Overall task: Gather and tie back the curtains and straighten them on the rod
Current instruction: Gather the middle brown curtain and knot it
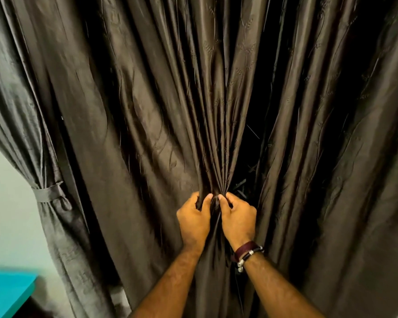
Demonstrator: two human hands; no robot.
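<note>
A dark brown, shiny middle curtain (161,115) hangs in front of me, its folds pulled together into a tight bunch at waist height. My left hand (193,218) and my right hand (238,218) grip that bunch side by side, fingers closed around the gathered fabric. My right wrist wears dark bracelets. At the far left a grey curtain (21,99) hangs gathered, held by a matching fabric tie-back (47,192). Another brown curtain (345,145) hangs loose on the right. The rod is out of view.
A dark gap (246,157) shows between the gathered curtain and the right one. A pale wall (12,214) lies at the lower left, with the corner of a turquoise surface (7,292) below it.
</note>
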